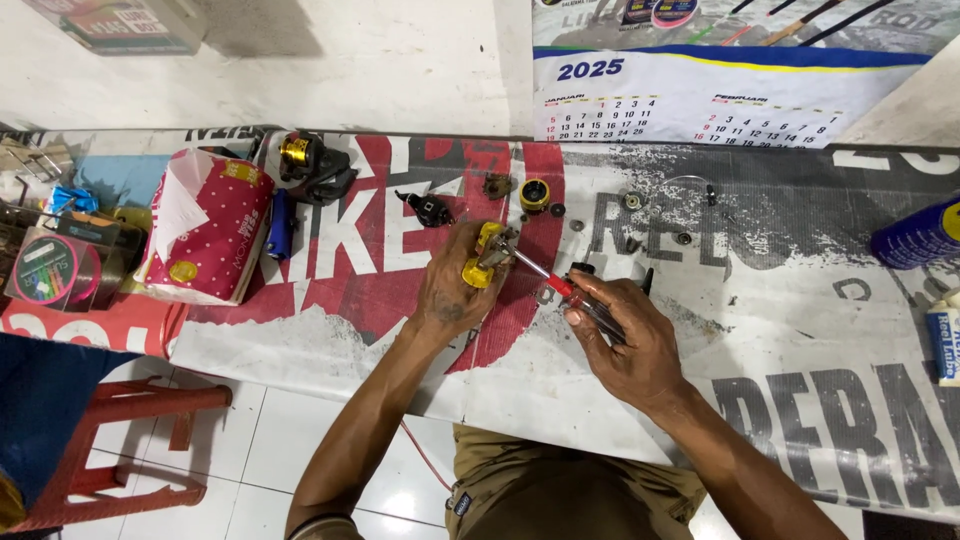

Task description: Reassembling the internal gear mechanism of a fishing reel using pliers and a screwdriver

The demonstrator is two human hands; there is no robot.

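We see the left hand (452, 290) curled around a small yellow reel body (482, 256), pinching it just above the tabletop (780, 330). The right hand (625, 335) is closed on a red-handled screwdriver (562, 287), whose thin metal shaft runs up and left from the fingers into the reel body.

Risks, as we judge them: the tip could skid off a small screw and nick the left fingers, which sit right at the tool's end. A freed screw could roll among the loose small parts (632, 202) lying just beyond both hands and be lost. The gold spool (535, 195), round and smooth, could roll if nudged.

Textures: glossy hard yellow casing; dull steel shaft; the tabletop covered with worn, printed banner sheeting, slick and peeling. Far left of the left hand sits a soft dotted red tissue pack (210, 228).
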